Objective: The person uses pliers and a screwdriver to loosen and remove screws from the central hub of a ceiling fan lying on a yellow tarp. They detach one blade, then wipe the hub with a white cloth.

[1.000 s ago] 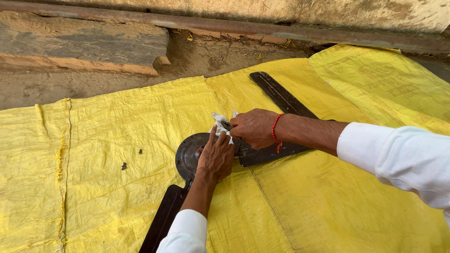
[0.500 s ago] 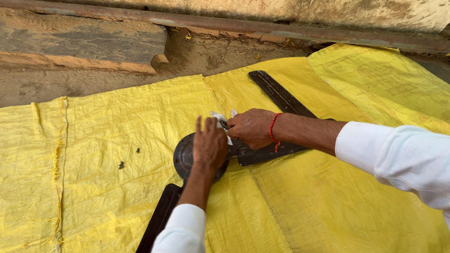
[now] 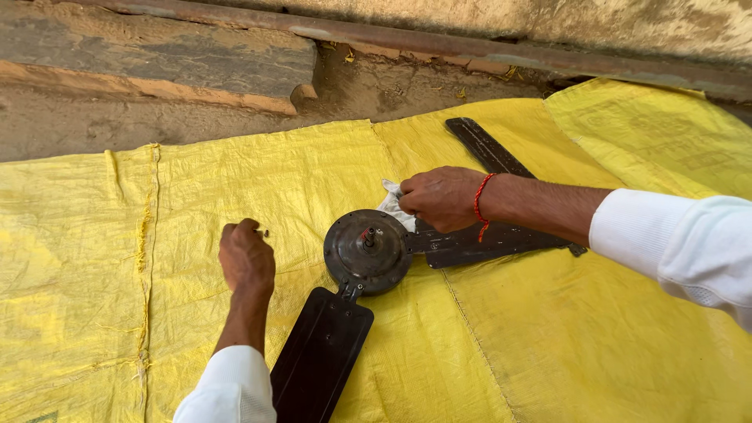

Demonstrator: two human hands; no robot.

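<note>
A dark ceiling fan lies on a yellow woven sheet. Its round metal hub faces up with a short shaft in the middle. One blade points toward me, another runs right under my forearm, and a third points away. My right hand is shut on a white cloth at the hub's far edge. My left hand rests on the sheet left of the hub, fingers curled, its fingertips beside a small dark piece.
Beyond the sheet lies bare dirt ground. A worn stone slab sits at the back left, and a rusty metal bar runs along the foot of a wall. The sheet overlaps a second yellow layer at the right.
My left hand has lifted off the hub and moved left onto the sheet, uncovering the hub. A small dark piece now lies by its fingertips. My right hand stays with the cloth.
</note>
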